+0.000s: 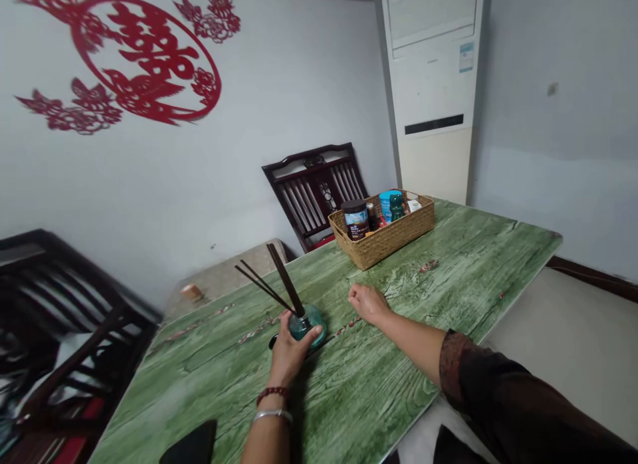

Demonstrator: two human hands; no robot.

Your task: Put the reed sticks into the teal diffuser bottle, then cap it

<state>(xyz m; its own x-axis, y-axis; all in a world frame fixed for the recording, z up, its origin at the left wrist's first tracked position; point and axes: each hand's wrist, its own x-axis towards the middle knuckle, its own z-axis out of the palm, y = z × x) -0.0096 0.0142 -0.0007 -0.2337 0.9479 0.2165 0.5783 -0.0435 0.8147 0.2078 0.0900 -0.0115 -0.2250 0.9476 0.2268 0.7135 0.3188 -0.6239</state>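
Note:
A round, blue-green glass reed diffuser (pixel 316 316) with several dark sticks leaning out of its neck stands on the green table (pixel 239 377). My left hand (pixel 289 348) is wrapped around its near side, thumb at the right and fingers at the left. A small black object (pixel 272 342), perhaps a cap, shows just left of that hand. To the right of the diffuser, my right hand (pixel 367 303) is at the tabletop with its fingers curled in. No object sticks out of it, and its palm side is hidden.
Behind my right hand, a woven basket (pixel 389 246) holds a dark-lidded jar (pixel 355 219), a blue container (pixel 389 203) and a green bottle (pixel 397 207). A dark flat object (pixel 189 444) lies at the near edge. Wooden chairs (pixel 319 191) stand along the wall.

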